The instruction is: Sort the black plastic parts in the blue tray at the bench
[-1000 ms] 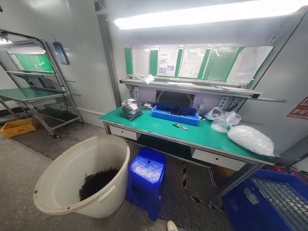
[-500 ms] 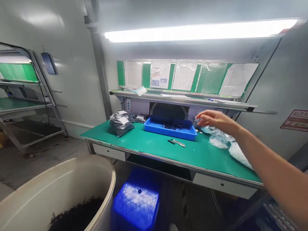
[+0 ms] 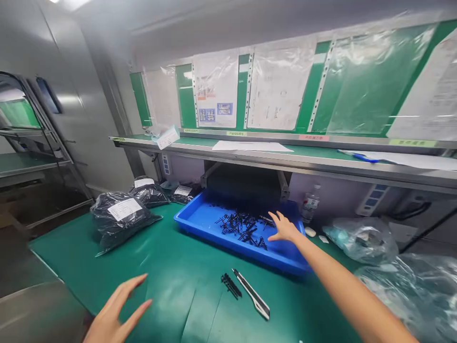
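My right hand [image 3: 284,229] reaches out over the right part of a blue tray [image 3: 200,221], fingers spread, just beside a pile of small black plastic parts [image 3: 242,227] lying in it. It holds nothing. My left hand [image 3: 116,315] hovers open over the near left of the green bench top [image 3: 171,281], empty too. In front of the tray lie a utility knife [image 3: 253,298] and one black plastic part [image 3: 230,285].
Dark bags with white labels [image 3: 120,218] sit at the left of the bench. Clear plastic bags [image 3: 364,236] lie at the right. A shelf [image 3: 285,155] with papers runs above the tray; a small bottle [image 3: 310,206] stands behind it. A metal rack [image 3: 28,157] stands far left.
The view has moved in close to the bench; the tub and stool are out of sight. My right hand dropped to the tray, and my left hand came into view.
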The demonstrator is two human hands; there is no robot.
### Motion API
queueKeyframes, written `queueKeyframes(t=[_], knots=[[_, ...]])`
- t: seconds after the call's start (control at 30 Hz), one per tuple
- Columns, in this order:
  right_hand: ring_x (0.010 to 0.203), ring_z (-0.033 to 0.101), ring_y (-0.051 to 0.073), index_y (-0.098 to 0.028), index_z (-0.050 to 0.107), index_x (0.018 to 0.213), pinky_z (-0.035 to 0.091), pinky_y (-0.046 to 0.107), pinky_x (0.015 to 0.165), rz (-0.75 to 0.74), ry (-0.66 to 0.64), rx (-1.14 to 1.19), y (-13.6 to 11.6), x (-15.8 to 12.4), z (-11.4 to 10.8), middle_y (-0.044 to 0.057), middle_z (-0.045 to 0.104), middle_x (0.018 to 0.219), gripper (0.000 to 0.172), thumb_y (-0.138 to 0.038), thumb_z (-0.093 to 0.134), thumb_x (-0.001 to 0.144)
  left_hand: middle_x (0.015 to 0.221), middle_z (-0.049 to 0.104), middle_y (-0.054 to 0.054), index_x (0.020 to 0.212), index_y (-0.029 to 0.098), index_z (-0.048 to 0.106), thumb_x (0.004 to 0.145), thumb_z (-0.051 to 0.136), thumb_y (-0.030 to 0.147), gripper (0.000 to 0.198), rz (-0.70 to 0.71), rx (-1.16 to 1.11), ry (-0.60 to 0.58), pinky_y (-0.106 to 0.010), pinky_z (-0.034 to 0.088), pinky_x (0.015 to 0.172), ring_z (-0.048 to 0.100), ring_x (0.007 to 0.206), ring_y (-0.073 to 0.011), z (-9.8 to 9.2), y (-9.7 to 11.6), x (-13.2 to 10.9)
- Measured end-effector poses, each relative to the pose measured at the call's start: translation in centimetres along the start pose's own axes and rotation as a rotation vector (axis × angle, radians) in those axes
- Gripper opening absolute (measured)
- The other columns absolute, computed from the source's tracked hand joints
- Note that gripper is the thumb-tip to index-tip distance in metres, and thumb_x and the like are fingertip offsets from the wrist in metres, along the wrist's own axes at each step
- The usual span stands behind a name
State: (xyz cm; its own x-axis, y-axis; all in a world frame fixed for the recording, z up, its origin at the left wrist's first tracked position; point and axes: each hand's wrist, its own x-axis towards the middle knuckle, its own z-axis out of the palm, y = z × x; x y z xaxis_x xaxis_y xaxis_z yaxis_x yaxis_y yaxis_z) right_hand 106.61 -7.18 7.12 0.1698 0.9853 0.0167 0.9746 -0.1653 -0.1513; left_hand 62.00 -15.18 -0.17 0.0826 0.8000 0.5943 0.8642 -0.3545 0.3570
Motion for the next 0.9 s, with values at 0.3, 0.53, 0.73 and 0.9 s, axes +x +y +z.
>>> queueKeyframes(t=[0.3, 0.53, 0.73, 0.9], knots=[[0.123, 0.031, 0.04, -0.023, 0.016, 0.141, 0.033, 0.049, 0.095, -0.327, -0.131, -0.233, -2.2, 3.8, 2.7, 0.022, 0.007, 0.145, 0.12, -0.042, 0.084, 0.044, 0.141, 0.021, -0.024, 0.137, 0.013, 0.02, 0.048, 0.081, 0.032, 0.11, 0.179, 0.042, -0.714, -0.042, 0.024, 0.106, 0.022, 0.131, -0.0326, 12.1, 9.4, 19.7], [0.118, 0.037, 0.043, -0.026, 0.009, 0.142, 0.039, 0.046, 0.091, -0.375, -0.231, -0.161, -3.1, 3.8, 3.3, 0.022, -0.002, 0.145, 0.128, -0.045, 0.084, 0.041, 0.145, 0.015, -0.018, 0.14, 0.023, 0.008, 0.039, 0.085, 0.038, 0.128, 0.25, -0.011, -0.963, -0.046, 0.03, 0.103, 0.027, 0.129, -0.0352, 16.6, 11.8, 20.5], [0.117, 0.04, 0.04, -0.022, 0.021, 0.14, 0.04, 0.045, 0.09, -0.265, -0.145, 0.133, -4.4, 3.5, 4.6, 0.024, 0.007, 0.143, 0.101, -0.045, 0.077, 0.058, 0.11, 0.057, -0.006, 0.109, 0.021, 0.055, 0.07, 0.066, 0.032, 0.042, 0.19, -0.147, -0.748, -0.034, 0.042, 0.091, 0.053, 0.103, -0.0237, 19.3, 15.3, 19.6], [0.109, 0.051, 0.027, -0.022, 0.049, 0.123, 0.041, 0.036, 0.092, -0.236, -0.121, 0.352, -3.8, 3.6, 4.4, 0.014, 0.027, 0.134, 0.06, -0.036, 0.071, 0.068, 0.102, 0.06, -0.003, 0.1, 0.022, 0.059, 0.076, 0.057, 0.028, 0.024, 0.102, -0.185, -0.676, -0.031, 0.043, 0.088, 0.056, 0.095, -0.0192, 18.8, 16.2, 19.3]])
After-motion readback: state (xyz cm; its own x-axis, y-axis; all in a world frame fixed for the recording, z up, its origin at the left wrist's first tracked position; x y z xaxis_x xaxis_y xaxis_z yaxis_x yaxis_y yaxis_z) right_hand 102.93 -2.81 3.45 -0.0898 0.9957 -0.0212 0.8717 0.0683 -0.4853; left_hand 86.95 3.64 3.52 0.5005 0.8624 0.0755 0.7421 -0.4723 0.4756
